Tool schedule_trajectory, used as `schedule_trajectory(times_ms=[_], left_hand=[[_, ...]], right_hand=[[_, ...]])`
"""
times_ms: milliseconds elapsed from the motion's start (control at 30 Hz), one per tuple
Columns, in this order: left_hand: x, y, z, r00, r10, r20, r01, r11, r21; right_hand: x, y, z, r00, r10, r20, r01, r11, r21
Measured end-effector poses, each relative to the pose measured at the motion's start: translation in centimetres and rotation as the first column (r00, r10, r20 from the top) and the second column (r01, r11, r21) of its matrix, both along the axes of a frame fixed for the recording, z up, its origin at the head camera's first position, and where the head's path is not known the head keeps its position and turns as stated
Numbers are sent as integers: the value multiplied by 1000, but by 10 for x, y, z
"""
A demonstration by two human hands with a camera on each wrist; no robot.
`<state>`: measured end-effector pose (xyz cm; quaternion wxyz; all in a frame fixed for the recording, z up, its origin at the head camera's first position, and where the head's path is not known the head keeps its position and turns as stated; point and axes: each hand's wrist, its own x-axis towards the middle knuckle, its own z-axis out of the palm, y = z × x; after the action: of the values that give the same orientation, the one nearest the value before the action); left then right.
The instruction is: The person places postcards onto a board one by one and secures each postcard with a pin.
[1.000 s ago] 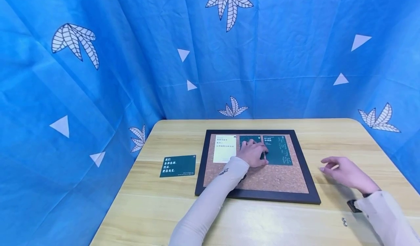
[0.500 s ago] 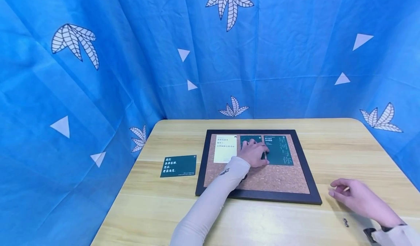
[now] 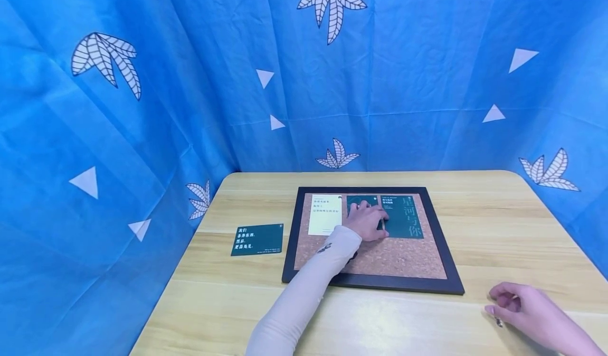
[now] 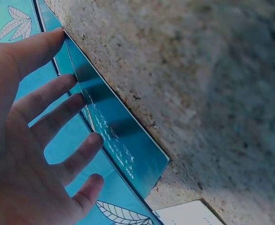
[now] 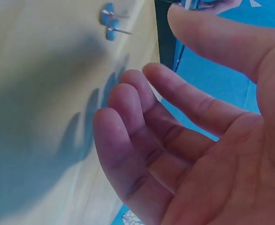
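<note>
My left hand (image 3: 366, 222) rests with spread fingers on the middle dark green card (image 4: 118, 124), which lies on a black-framed cork board (image 3: 404, 261). In the left wrist view the fingertips touch the card along its length, and in the head view the hand covers much of it. To the right of the board, my right hand (image 3: 527, 311) is low over the table with its fingers loosely bent and nothing between them. Two thumbtacks (image 5: 110, 29) lie close to its fingertips, their pins sticking out sideways.
A pale yellow card (image 3: 325, 215) lies on the board's left side and another green card (image 3: 404, 218) on its right. Left of the board, a green card with white writing (image 3: 258, 240) lies on the wooden table (image 3: 214, 303). A blue patterned curtain (image 3: 294, 81) surrounds the table.
My right hand has moved down and slightly right, from beside the board to the thumbtacks. My left hand has stayed in place on the middle card.
</note>
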<state>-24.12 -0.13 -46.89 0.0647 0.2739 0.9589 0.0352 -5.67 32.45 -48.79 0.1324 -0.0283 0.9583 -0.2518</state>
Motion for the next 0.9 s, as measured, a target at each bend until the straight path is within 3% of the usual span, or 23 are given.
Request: schedule_trajectory(times_ms=[233, 500, 900], left_hand=[[-4, 2, -3, 1000, 6, 7, -6, 1000, -9], [-2, 3, -1, 1000, 20, 16, -20, 1000, -22], [0, 2, 1, 1000, 10, 12, -10, 999, -32]], right_hand=[[8, 3, -4, 991, -29, 129, 29, 1000, 5], [15, 3, -6, 994, -32, 102, 31, 999, 8], [13, 7, -14, 997, -49, 58, 46, 998, 52]])
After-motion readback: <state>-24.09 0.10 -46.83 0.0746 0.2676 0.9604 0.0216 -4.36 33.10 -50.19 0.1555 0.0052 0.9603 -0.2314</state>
